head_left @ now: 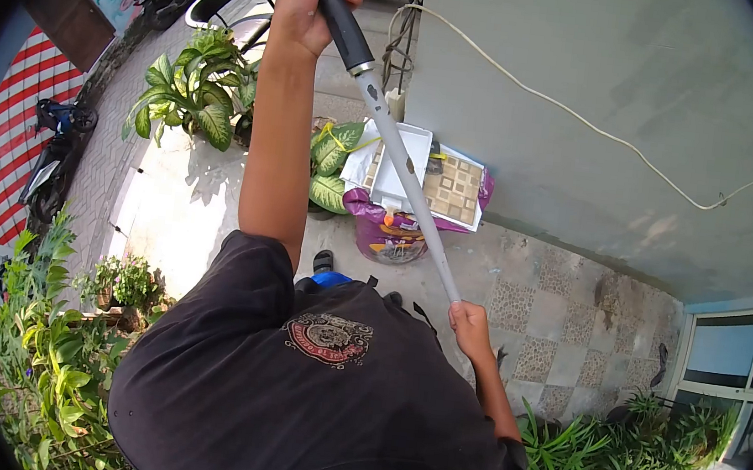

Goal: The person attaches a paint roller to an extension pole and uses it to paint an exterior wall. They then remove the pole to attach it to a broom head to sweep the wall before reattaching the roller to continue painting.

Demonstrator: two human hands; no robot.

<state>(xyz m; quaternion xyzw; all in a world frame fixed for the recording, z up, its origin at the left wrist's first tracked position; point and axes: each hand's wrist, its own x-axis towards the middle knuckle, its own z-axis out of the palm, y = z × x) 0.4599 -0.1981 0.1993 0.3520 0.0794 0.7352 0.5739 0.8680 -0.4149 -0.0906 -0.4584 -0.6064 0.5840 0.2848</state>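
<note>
1. Head view, the only camera we've got: the pole (392,134) runs slantwise through the middle, in front of our dark T-shirt (286,400), with both hands on it. No slack anywhere, so we'd call it stiff.
2. Our left hand (301,7) is up high, fingers wrapped around the black grip (343,25). Its top end sits at the frame edge, so we can't tell if anything carries on past there.
3. Our right hand (469,329) is lower, closed around the far end of the pale shaft (428,224). Whether the pole sticks out below that fist, we can't tell.
4. Handling guess: looks like a thin metal tube, so probably light for its length but a bit unwieldy held by the ends. Doesn't strike us as fragile; the dark patches on the shaft look like worn coating.
5. Where to hold: we'd trust the black grip most, as the bare shaft looks smoother and could slip in a sweaty palm. 2 hands well apart, like here, should steady it.
6. Around it: behind the shaft from our angle there's a white tray (388,181) and a tile-patterned sheet (453,188) on top of a purple bag (376,235). The grey wall (617,40) with its pale cord (590,124) is off to the right.
</note>
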